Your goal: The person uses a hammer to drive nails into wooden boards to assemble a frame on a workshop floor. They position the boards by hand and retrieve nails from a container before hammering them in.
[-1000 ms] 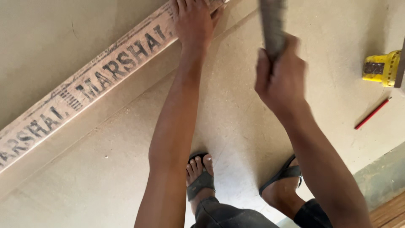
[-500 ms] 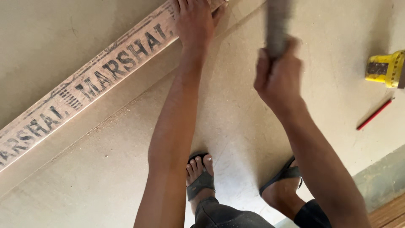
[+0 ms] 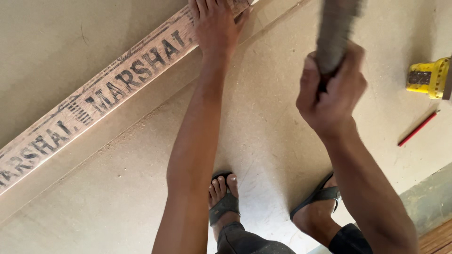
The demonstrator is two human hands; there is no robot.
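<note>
Both arms are bare with no sleeves, watch or rings in sight on the left hand [image 3: 214,26] or right hand [image 3: 329,96], while the feet wear dark strapped sandals [image 3: 225,207] and dark trousers [image 3: 249,242] cover the legs.

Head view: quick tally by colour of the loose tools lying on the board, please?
Yellow boxy power tool, cut off by the right edge: 1
Thin red pencil: 1
Total: 2

Left hand [image 3: 214,26] presses the printed wooden strip [image 3: 101,96]; right hand [image 3: 329,91] grips a blurred tool [image 3: 333,33] (possibly a saw).
</note>
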